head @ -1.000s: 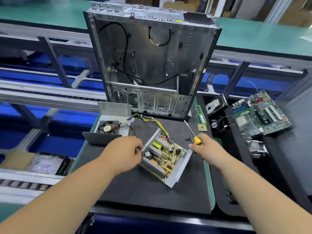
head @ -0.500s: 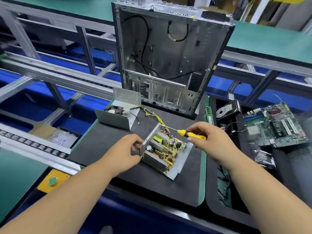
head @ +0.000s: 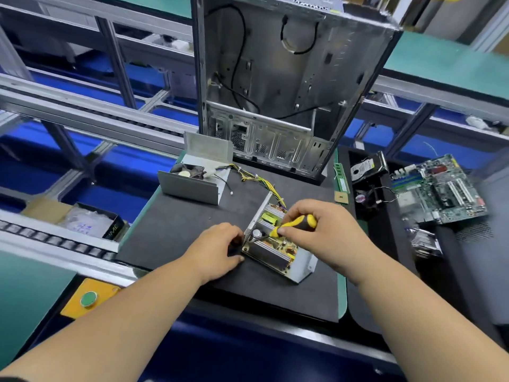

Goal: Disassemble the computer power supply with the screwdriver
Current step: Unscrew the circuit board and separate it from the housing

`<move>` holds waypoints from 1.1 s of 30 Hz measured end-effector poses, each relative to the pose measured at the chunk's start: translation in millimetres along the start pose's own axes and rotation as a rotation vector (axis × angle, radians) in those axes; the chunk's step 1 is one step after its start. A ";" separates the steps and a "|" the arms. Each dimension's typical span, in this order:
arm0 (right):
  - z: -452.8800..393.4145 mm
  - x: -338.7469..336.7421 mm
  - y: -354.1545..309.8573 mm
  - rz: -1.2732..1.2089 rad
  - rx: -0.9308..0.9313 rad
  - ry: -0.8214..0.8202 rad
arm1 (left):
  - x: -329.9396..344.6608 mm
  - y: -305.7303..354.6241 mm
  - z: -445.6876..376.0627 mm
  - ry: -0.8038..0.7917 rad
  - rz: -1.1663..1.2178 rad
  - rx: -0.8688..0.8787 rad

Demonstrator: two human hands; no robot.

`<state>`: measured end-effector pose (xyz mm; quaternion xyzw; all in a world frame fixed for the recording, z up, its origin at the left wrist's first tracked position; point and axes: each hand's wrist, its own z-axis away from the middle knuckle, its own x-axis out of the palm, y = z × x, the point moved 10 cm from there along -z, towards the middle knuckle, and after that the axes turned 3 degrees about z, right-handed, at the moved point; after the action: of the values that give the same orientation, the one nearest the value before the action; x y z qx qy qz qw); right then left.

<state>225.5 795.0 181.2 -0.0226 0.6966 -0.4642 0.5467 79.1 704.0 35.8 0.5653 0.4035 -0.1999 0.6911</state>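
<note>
Screwdriver (head: 296, 224) gripped, computer case (head: 289, 86) behind

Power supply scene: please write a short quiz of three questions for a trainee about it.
1. True or false: the right hand holds the screwdriver.
2. Where does the removed cover with the fan lie? A) behind and to the left of the power supply B) on the motherboard C) inside the case
3. Fill in: the left hand steadies the power supply at its ____ side.

Key: 1 true; 2 A; 3 left.
</note>
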 end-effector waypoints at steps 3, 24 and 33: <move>-4.6 16.8 -11.6 0.144 0.008 0.002 | -1.1 0.4 -3.9 0.015 0.015 0.061; -34.6 66.3 -34.7 0.556 0.027 -0.059 | -0.4 -12.8 -11.3 0.046 0.165 0.104; -34.8 66.5 -35.5 0.569 0.057 -0.086 | 0.4 -13.3 -11.1 0.043 0.167 0.113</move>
<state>154.7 760.6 154.8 0.1695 0.6379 -0.3100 0.6843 65.9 710.8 26.9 0.6392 0.3580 -0.1519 0.6635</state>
